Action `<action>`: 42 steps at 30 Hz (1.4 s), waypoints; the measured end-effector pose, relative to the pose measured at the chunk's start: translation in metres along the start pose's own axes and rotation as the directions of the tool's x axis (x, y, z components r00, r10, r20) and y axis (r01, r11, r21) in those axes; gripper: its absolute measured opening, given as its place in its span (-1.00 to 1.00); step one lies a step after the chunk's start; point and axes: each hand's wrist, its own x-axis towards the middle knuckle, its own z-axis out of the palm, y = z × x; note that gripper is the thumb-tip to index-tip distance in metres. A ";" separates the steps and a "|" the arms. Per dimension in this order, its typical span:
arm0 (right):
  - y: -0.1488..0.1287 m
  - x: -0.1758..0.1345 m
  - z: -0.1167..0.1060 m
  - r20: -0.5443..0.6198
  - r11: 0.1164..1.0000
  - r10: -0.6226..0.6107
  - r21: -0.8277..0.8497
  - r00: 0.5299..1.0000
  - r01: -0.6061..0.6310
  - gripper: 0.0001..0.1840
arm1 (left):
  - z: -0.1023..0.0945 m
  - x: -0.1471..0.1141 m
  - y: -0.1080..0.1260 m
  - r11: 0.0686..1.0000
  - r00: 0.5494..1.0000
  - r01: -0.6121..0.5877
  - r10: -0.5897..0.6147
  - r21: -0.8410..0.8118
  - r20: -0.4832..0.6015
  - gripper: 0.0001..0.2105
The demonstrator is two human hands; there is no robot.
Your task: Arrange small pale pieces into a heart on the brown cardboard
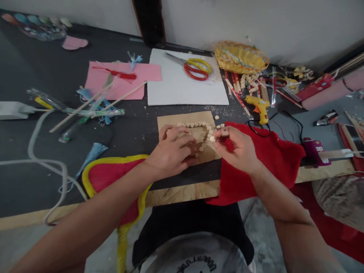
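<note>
Beige chain (196,124) curved on brown card (182,118); R hand (237,148) pinched pale pc (212,138) at its R side, L hand (173,151) fingers over L end, grip unclear.

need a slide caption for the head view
Left hand by a curved row of pale pieces on brown card, right hand pinching one; glue gun and scissors beyond.

The dark table (129,134), with a pale wooden front edge (182,192), carries brown card (167,119) beneath the left hand (176,149) and red cloth (265,159) under the right hand (236,146). Beyond both hands lies a white board (170,85); left of it, pink paper (152,72). A blue tassel (95,152) lies left of the left hand; a yellow basket (241,60) sits beyond the right.
</note>
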 end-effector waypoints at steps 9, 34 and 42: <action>0.022 -0.007 0.021 0.164 0.983 -0.176 -0.028 0.971 0.183 -0.91 | 0.001 0.001 -0.001 0.997 0.999 -0.034 0.031 0.072 0.037 -0.85; 0.023 -0.016 0.036 0.319 0.867 -0.289 -0.311 0.902 0.388 -0.89 | -0.005 0.003 -0.007 0.999 0.976 0.034 -0.029 0.021 -0.214 -0.87; 0.023 -0.014 0.033 0.288 0.895 -0.305 -0.239 0.908 0.376 -0.90 | -0.005 0.003 -0.010 0.998 0.984 0.067 -0.068 -0.008 -0.162 -0.84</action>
